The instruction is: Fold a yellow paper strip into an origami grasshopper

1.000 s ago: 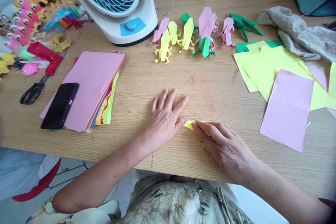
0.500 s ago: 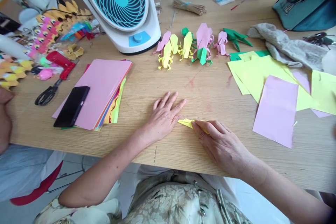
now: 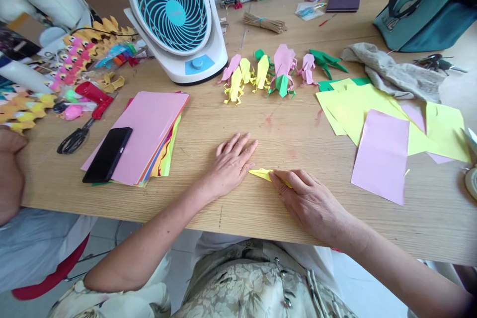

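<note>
A narrow folded piece of yellow paper [image 3: 262,174] lies on the wooden table in front of me. My right hand [image 3: 311,201] has its fingers closed over the paper's right part and hides that end. Lying flat on the tabletop, my left hand [image 3: 231,164] has its fingers spread, with the thumb at the paper's left tip. Beyond both hands stands a row of folded paper figures: yellow ones [image 3: 234,85], pink ones [image 3: 284,59] and green ones [image 3: 282,85].
On the left, a black phone [image 3: 108,155] rests on a stack of coloured paper [image 3: 149,124], near scissors [image 3: 76,138]. A fan [image 3: 197,64] stands behind. Yellow sheets [image 3: 350,109], a pink sheet [image 3: 382,156] and a grey cloth [image 3: 387,67] lie right. Another person's arm [image 3: 11,174] is at far left.
The camera view has shifted slightly, bringing a tape roll and scissor blades in at the right edge. Both hands and the yellow paper keep nearly the same places on the table.
</note>
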{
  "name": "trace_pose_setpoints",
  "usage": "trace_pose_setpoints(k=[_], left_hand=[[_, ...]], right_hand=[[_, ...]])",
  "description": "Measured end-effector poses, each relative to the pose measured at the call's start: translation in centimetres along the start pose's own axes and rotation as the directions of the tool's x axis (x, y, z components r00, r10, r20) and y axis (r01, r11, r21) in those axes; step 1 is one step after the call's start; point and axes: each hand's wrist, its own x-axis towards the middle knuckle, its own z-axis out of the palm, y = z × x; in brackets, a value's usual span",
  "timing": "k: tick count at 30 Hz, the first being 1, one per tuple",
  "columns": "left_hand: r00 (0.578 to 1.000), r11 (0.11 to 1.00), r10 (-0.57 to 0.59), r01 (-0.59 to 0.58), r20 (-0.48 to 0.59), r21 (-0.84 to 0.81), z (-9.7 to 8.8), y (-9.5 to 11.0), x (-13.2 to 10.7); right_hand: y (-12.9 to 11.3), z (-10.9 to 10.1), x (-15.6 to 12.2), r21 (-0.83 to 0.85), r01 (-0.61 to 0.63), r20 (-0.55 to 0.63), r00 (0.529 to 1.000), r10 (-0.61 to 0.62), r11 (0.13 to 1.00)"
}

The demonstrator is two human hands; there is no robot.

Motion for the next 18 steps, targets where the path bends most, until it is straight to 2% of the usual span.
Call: trace_pose_setpoints(k=[5, 9, 13, 18], left_hand=[[1.0, 1.0, -0.008, 0.008, -0.01, 0.0, 0.0, -0.1, 0.0], [0.999, 0.999, -0.028, 0.029, 0.032, -0.044, -0.3, 0.2, 0.2], [0.991, 0.987, -0.129, 0.132, 0.04, -0.09, -0.4, 1.5, 0.5], [0.99, 0.99, -0.141, 0.141, 0.005, -0.029, 0.0, 2.9, 0.5]], right_hand=[[-0.1, 0.0, 0.1, -0.005, -0.001, 0.003, 1.0, 0.001, 1.0], [0.0, 0.1, 0.0, -0.006, 0.004, -0.002, 1.0, -0.004, 1.0], [0.1, 0.4, 0.0, -0.023, 0.013, -0.007, 1.0, -0.013, 1.0], [0.2, 0.4, 0.0, -0.01, 0.023, -0.018, 1.0, -0.024, 1.0]])
